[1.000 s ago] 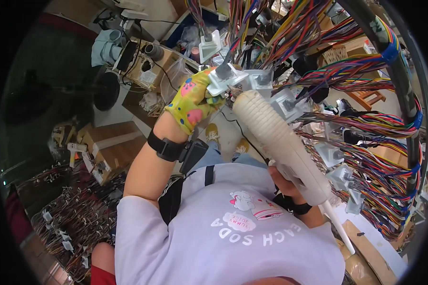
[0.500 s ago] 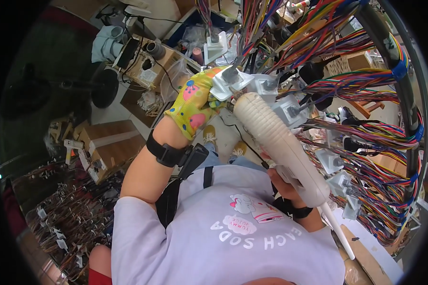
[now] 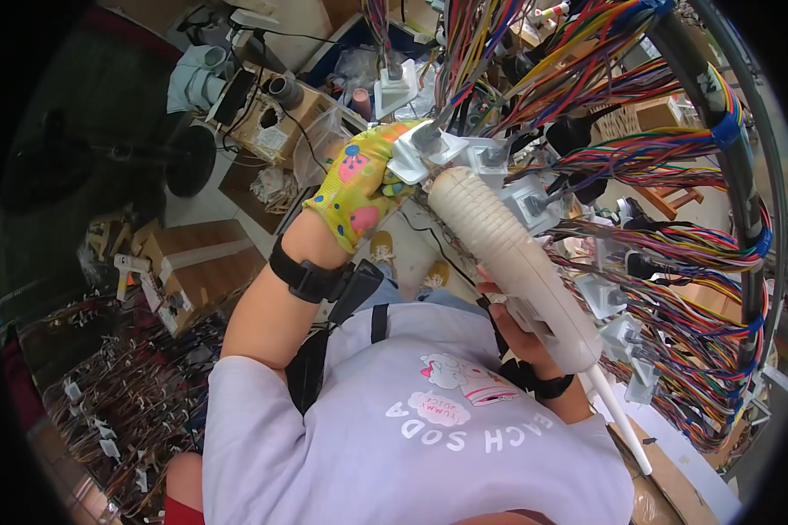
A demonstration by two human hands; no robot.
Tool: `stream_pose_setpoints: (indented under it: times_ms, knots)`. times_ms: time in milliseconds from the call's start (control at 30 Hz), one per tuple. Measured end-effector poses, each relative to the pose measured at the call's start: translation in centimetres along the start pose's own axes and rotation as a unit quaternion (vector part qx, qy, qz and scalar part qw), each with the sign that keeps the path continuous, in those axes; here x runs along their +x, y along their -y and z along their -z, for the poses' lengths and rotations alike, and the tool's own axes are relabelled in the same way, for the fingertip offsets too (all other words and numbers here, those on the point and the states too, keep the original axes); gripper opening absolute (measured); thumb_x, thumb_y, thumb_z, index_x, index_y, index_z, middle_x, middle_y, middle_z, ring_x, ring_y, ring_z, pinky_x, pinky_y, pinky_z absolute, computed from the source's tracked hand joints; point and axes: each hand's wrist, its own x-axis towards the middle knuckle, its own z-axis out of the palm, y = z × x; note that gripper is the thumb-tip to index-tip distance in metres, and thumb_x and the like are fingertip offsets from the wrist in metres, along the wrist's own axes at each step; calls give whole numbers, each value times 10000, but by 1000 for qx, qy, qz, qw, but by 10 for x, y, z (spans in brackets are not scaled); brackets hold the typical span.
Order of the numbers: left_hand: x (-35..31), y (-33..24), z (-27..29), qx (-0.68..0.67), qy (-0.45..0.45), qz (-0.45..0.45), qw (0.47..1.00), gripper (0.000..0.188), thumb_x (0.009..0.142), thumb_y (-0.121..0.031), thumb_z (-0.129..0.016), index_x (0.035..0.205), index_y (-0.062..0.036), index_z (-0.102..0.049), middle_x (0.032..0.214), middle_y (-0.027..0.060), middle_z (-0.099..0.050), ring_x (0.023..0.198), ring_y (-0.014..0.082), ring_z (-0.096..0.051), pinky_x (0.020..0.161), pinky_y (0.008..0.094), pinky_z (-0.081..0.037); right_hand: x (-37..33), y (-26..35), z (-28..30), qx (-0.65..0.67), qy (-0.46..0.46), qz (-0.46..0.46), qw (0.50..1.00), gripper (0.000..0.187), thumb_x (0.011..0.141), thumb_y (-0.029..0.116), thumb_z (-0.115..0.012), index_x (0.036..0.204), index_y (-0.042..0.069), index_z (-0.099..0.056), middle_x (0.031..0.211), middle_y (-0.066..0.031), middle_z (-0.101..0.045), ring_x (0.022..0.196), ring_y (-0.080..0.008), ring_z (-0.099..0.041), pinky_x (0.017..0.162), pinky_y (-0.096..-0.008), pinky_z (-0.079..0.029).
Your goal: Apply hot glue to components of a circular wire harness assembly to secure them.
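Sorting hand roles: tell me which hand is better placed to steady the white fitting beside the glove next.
Left, probably: the gloved left hand is at the white fitting, while the right hand holds the glue gun.

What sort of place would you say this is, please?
Probably a wiring workshop: bundles of coloured wires are tied along a dark frame, and the right hand holds what looks like a glue gun.
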Motion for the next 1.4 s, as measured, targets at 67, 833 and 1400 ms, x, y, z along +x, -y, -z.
stream_pose_setpoints:
  times_ms: [67, 833, 1400]
  knots:
    - [3, -1, -4, -174, 4, 122, 977, 695, 621, 119, -721, 1266, -14, -498, 1195, 93, -586, 1090, 183, -567, 940, 303, -448, -1, -1, 2, -9, 5, 4, 1000, 525, 822, -74, -537, 1325, -18, -398, 1176, -192, -592, 1036, -270, -622, 900, -369, -494]
    - [1, -1, 4, 20, -8, -31, 999, 666, 607, 70, -680, 1248, -10, -520, 1174, 150, -587, 1089, 269, -571, 945, 324, -432, -5, -22, 4, -2, -7, 27, 1000, 523, 844, -50, -528, 1340, 7, -370, 1154, -154, -583, 1062, -258, -585, 895, -371, -510]
    - [2, -5, 2, 63, -51, -111, 990, 702, 571, 106, -673, 1244, -11, -510, 1138, 145, -590, 1024, 275, -586, 892, 309, -458, -8, -20, 6, 7, -55, -3, 998, 373, 820, -116, -499, 1180, -16, -500, 1052, -119, -563, 997, -219, -574, 877, -373, -509]
